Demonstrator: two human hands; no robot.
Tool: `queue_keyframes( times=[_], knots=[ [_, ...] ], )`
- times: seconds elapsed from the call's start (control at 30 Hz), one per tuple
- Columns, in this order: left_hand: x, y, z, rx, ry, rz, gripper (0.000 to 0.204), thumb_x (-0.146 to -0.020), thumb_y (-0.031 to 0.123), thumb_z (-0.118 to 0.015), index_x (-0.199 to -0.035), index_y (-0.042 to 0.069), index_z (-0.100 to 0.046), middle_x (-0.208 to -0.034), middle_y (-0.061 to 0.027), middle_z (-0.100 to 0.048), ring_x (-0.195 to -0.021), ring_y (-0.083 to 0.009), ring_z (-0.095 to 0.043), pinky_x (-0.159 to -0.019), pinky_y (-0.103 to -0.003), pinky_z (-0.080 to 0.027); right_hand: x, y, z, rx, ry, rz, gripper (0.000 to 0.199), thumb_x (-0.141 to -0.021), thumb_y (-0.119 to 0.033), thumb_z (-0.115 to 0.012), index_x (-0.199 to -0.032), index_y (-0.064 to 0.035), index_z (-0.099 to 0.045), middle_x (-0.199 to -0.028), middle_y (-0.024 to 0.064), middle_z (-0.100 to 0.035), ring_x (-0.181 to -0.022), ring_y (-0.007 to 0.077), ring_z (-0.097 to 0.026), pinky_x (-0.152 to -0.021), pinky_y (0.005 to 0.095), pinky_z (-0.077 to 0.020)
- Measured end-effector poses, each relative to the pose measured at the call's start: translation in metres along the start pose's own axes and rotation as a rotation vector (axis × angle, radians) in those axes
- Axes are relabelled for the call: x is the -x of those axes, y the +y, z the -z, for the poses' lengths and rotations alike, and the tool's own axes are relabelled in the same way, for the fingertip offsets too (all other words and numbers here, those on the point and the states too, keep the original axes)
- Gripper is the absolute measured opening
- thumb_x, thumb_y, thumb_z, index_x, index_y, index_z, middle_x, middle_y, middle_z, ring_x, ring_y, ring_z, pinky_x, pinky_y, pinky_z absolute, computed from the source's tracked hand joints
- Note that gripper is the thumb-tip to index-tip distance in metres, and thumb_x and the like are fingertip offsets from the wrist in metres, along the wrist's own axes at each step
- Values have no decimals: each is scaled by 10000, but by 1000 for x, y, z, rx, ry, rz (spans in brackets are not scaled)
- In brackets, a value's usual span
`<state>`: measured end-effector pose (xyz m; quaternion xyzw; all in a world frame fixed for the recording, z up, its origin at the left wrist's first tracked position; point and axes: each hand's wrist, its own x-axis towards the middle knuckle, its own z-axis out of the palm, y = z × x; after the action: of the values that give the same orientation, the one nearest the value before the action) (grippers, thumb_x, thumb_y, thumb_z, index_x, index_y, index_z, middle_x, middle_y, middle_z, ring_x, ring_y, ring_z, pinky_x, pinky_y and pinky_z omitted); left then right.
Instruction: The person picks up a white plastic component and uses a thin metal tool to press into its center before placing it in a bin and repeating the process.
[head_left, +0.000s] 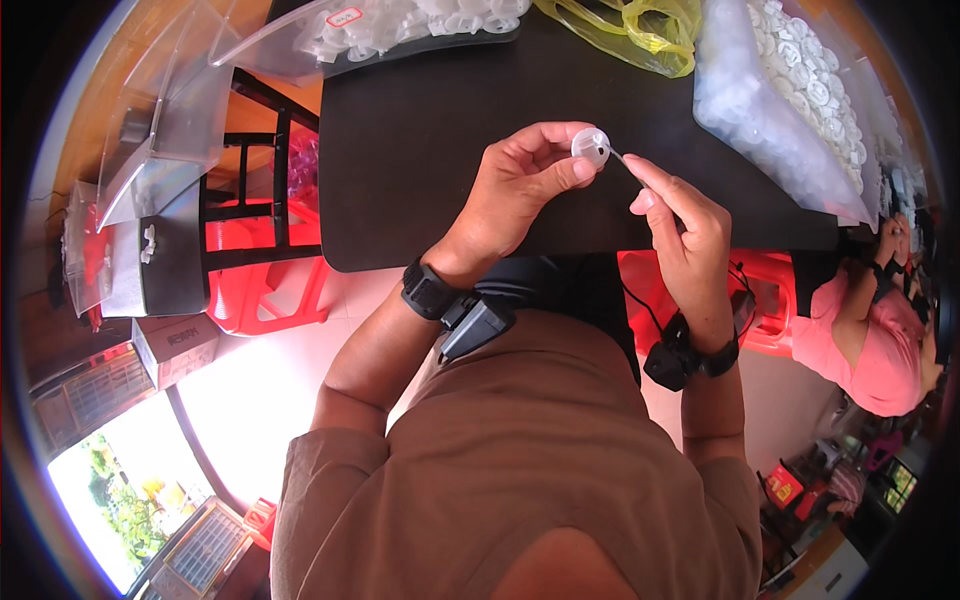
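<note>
Above the dark table, my left hand (525, 180) pinches a small round translucent white plastic part (590, 147) between thumb and fingers. The part has a small dark spot or hole near its middle. My right hand (685, 220) is closed around a thin metal tool (627, 168), whose kind I cannot make out. Its tip reaches the edge of the round part, and the fingers hide its rear end.
The black table (430, 130) lies under my hands. A clear bag of white plastic parts (760, 130) stands at right, beside a yellow plastic bag (650, 35). A clear-walled bin of white pieces (400, 30) is at far left. A person in pink (865, 340) sits at right.
</note>
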<state>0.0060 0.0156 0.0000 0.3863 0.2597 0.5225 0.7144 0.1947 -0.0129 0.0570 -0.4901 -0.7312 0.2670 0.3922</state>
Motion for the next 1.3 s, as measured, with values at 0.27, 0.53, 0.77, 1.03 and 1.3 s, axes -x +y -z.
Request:
queue_keyframes(
  times=[0.27,0.53,0.77,1.03,1.3],
  knots=[
    [1,-1,1,10,7,-24,339,-888,57,-649,-1215,14,-570,-1085,-86,-644,-969,-144,-618,-876,-274,-510,0,1,-3,33,22,65,355,-846,92,-542,-1144,-57,-666,-710,86,-593,-629,145,-591,-601,259,-486],
    [2,1,0,24,15,-6,339,-884,60,-654,-1213,22,-580,-1087,-86,-650,-975,-150,-626,-888,-280,-516,0,-2,-2,72,7,61,352,-847,82,-547,-1141,-68,-669,-704,91,-592,-618,162,-594,-592,270,-482],
    [2,0,1,28,28,-1,332,-882,64,-656,-1206,26,-590,-1080,-90,-656,-974,-155,-632,-881,-278,-521,-1,-2,-3,103,22,69,347,-845,76,-557,-1130,-81,-677,-697,91,-582,-601,174,-584,-574,272,-468],
    [2,1,0,27,33,3,331,-881,66,-658,-1202,24,-593,-1074,-94,-660,-972,-157,-635,-877,-277,-523,-2,-2,-4,117,34,77,358,-831,86,-553,-1120,-82,-682,-699,91,-585,-596,179,-583,-568,277,-468],
    [2,0,1,26,33,9,323,-878,65,-662,-1193,21,-599,-1069,-96,-662,-969,-159,-636,-877,-279,-524,-2,-2,-4,127,40,84,356,-825,82,-557,-1105,-92,-690,-688,86,-581,-584,182,-582,-561,282,-466]
  ],
)
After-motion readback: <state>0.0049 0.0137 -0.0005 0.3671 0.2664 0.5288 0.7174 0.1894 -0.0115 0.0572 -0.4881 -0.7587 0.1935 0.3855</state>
